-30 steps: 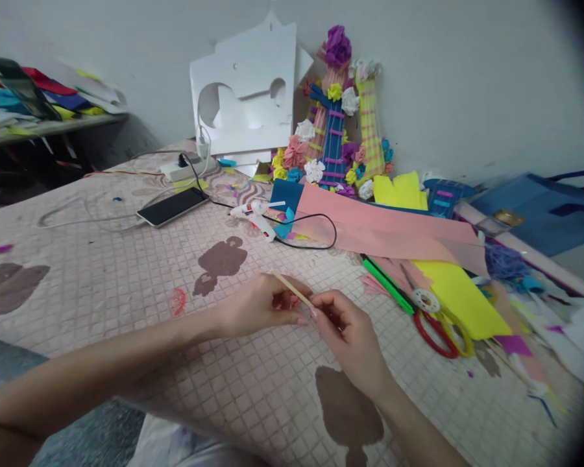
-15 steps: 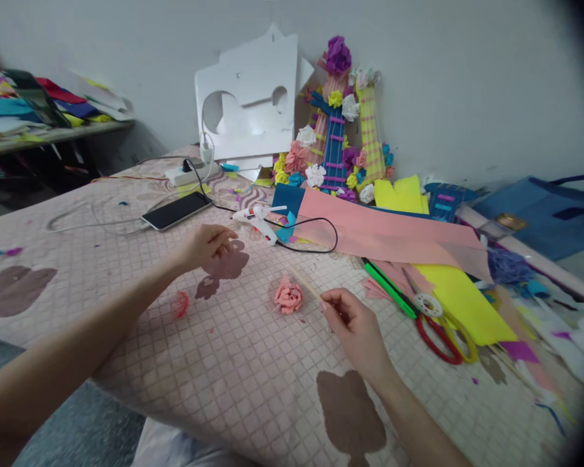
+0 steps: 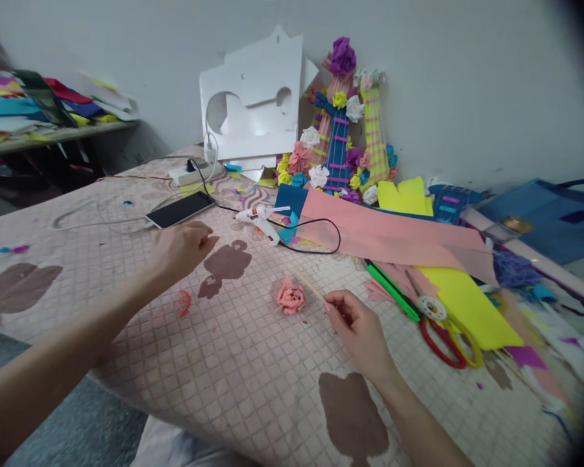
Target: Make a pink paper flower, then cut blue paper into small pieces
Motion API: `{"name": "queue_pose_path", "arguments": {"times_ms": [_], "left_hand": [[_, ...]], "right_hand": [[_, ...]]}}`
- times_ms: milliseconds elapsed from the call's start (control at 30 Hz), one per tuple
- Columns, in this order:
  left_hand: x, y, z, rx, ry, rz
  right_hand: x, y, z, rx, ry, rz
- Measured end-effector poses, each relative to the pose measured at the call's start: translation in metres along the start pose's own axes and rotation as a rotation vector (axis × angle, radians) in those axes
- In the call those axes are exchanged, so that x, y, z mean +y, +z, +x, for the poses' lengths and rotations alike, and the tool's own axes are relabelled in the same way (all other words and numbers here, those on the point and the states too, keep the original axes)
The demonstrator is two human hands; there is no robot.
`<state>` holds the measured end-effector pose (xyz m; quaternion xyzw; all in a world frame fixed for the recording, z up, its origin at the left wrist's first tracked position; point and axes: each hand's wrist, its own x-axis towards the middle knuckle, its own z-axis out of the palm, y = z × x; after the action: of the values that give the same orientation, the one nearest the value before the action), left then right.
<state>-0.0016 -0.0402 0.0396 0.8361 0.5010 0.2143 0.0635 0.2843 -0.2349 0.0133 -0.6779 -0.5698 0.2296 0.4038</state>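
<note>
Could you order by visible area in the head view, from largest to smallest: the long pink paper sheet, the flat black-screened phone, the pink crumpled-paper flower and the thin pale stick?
1. Long pink paper sheet
2. Flat black-screened phone
3. Pink crumpled-paper flower
4. Thin pale stick, held by the right hand

From where I sit at the head camera's feed, I can read no words, numbers, brands or signs. I do pick out small reddish patches on the white hot glue gun (image 3: 261, 219), too small for me to tell whether they carry lettering. On the white disc (image 3: 431, 308) beside the scissors (image 3: 444, 342), I see tiny dark marks, but I can't make them out as characters.
</note>
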Motion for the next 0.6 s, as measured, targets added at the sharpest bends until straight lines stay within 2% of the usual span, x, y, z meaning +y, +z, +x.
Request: {"name": "queue_pose_path", "arguments": {"times_ms": [67, 200, 233, 300, 367, 433, 533, 600], "left_hand": [[0.013, 0.005, -0.012, -0.007, 0.180, 0.010], [0.047, 0.026, -0.042, -0.023, 0.456, -0.195], [0.055, 0.032, -0.049, 0.000, 0.490, -0.201], [0.069, 0.041, -0.059, -0.058, 0.583, -0.154], [0.077, 0.047, -0.064, -0.054, 0.683, -0.105], [0.078, 0.051, -0.066, 0.013, 0.722, -0.092], [0.074, 0.056, -0.067, 0.143, 0.695, -0.113], [0.073, 0.058, -0.068, 0.159, 0.679, -0.121]], "right_hand": [[-0.002, 0.000, -0.001, 0.001, -0.016, -0.031], [-0.008, 0.006, -0.006, -0.031, -0.083, -0.095], [-0.008, 0.008, -0.008, -0.043, -0.106, -0.113], [-0.009, 0.013, -0.010, -0.064, -0.157, -0.152], [-0.008, 0.016, -0.012, -0.078, -0.207, -0.191], [-0.007, 0.019, -0.013, -0.086, -0.246, -0.226], [-0.008, 0.021, -0.015, -0.090, -0.270, -0.283], [-0.009, 0.022, -0.015, -0.098, -0.282, -0.312]]}}
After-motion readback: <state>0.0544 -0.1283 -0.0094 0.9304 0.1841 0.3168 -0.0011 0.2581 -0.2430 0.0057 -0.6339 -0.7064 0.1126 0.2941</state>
